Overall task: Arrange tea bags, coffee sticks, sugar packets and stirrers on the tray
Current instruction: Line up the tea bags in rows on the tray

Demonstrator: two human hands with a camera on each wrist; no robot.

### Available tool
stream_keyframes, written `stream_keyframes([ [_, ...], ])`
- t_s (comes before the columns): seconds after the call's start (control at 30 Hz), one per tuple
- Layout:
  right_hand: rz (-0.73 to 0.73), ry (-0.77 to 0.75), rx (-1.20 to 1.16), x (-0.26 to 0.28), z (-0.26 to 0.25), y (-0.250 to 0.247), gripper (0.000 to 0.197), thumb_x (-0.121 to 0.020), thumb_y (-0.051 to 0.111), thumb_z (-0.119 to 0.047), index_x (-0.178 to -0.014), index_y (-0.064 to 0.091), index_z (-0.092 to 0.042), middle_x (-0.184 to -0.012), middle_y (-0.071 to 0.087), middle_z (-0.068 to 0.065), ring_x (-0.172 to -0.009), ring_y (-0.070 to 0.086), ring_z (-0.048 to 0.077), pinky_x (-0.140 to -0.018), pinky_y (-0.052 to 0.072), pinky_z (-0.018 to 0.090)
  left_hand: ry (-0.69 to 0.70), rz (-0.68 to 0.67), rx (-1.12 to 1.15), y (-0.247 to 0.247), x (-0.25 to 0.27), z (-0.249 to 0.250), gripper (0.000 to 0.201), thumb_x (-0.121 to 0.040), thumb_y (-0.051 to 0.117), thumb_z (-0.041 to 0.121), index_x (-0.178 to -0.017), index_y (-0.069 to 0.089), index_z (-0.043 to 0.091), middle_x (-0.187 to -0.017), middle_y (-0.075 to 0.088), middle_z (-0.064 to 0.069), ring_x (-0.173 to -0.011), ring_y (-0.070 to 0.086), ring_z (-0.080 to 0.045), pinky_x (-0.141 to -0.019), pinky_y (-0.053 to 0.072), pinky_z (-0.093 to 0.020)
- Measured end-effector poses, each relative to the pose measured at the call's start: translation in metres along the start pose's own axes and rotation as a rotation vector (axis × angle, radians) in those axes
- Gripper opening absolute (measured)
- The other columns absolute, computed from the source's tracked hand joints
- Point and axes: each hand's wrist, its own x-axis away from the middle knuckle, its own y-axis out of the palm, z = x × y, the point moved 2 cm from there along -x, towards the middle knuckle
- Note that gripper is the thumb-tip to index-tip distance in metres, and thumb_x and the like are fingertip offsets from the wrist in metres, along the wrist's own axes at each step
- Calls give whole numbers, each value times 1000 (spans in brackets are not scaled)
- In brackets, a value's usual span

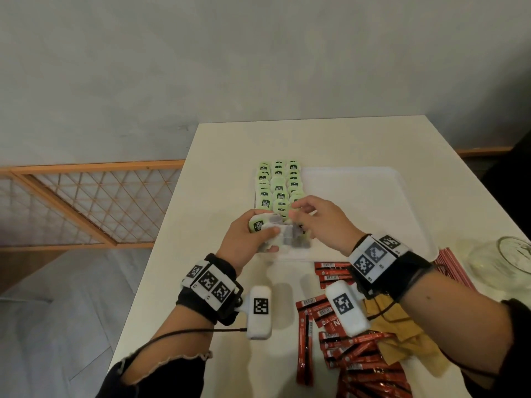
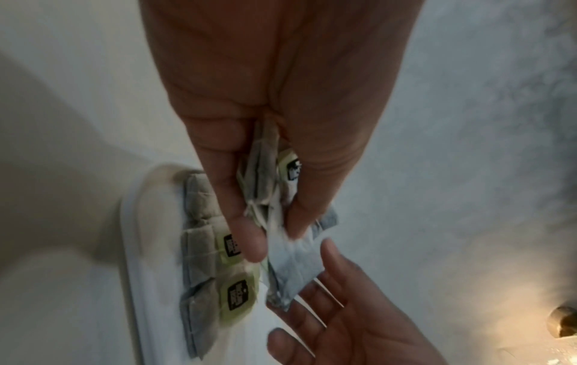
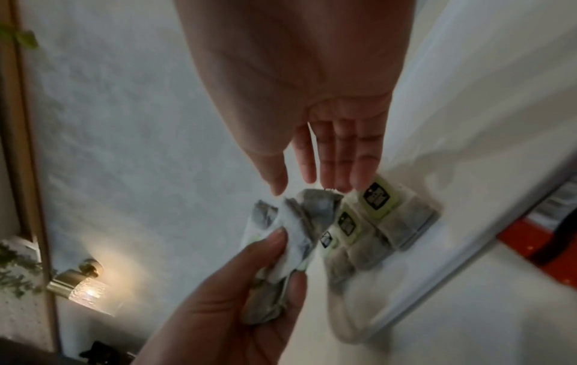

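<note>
On the white tray (image 1: pixel 359 202), tea bags with green tags (image 1: pixel 278 185) lie in three columns along its left side. My left hand (image 1: pixel 267 234) holds a bunch of tea bags (image 1: pixel 258 225) over the tray's near-left corner, pinched between thumb and fingers (image 2: pixel 274 232). My right hand (image 1: pixel 301 214) hovers just right of the bunch with its fingers straight and holds nothing (image 3: pixel 307 186). In the right wrist view its fingertips sit just above the bunch (image 3: pixel 312 207) and the nearest laid tea bags (image 3: pixel 374 222). Red coffee sticks (image 1: pixel 359 357), brown sugar packets (image 1: pixel 402 340) and red-white stirrers (image 1: pixel 454 265) lie on the table.
The white table (image 1: pixel 201 254) ends close to my left arm, with floor and a wooden lattice gate (image 1: pixel 86 202) beyond. A glass jar (image 1: pixel 502 259) stands at the far right. Most of the tray's right part is bare.
</note>
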Motion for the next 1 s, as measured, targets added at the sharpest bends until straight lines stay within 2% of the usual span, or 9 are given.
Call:
stream_keyframes([
  [0.17,-114,-14,-63,8,-10,1,22,-97,55,-27,-107,68,-12,-87,68,5,-75,63,15,-72,52,28,-30,-31,138,9,4,3,24,-86,68,0,-107,65,12,-88,72,-2,-81,71,-21,-67,60,-32],
  [0.33,-124,-45,-36,14,-14,-5,18,-98,53,-17,-107,69,-18,-93,67,-1,-63,59,12,-52,43,11,-72,-15,207,5,9,1,28,-86,67,-2,-109,66,12,-88,71,-2,-80,70,-18,-66,59,-31],
  [0.43,-16,-140,78,15,-13,-9,17,-96,56,-18,-103,69,-25,-96,66,-3,-68,58,9,-66,46,16,-102,48,154,-2,11,-3,30,-86,68,-2,-114,66,10,-88,68,-4,-71,69,-13,-68,60,-33],
  [0.5,97,-192,149,17,-14,-12,16,-94,59,-20,-105,69,-27,-92,63,-7,-68,57,9,-65,42,9,-142,102,85,-8,11,-7,32,-85,66,-4,-115,65,9,-82,63,-5,-58,64,-10,-66,61,-32],
  [0.57,158,-232,156,20,-16,-13,17,-92,63,-21,-107,70,-27,-91,63,-9,-70,59,8,-64,40,2,-183,109,35,-8,13,-10,32,-84,65,-7,-113,65,7,-86,65,-9,-60,65,-12,-62,60,-30],
  [0.63,160,-258,129,23,-16,-10,19,-89,67,-21,-107,72,-27,-91,67,-9,-76,61,4,-67,41,2,-230,65,21,-2,17,-12,25,-83,64,-8,-105,65,4,-86,67,-11,-66,67,-17,-59,59,-28],
  [0.73,111,-301,165,30,-15,-2,22,-86,71,-18,-105,74,-28,-87,67,-12,-80,60,-1,-69,39,6,-259,40,87,9,19,-11,13,-88,63,-3,-100,65,2,-65,65,-3,-57,65,-11,-60,60,-27],
  [0.87,44,-382,227,39,-17,5,22,-84,72,-14,-104,76,-24,-80,57,-24,-76,55,-8,-72,39,4,-223,105,229,10,14,-5,14,-92,64,8,-102,67,-2,-86,67,-15,-79,63,-24,-60,59,-27],
  [1.0,29,-457,236,44,-24,6,22,-86,70,-11,-103,76,-23,-81,63,-20,-77,64,10,-74,48,15,-135,130,157,9,12,1,15,-90,68,17,-98,70,4,-75,68,-7,-57,62,-12,-62,59,-27],
])
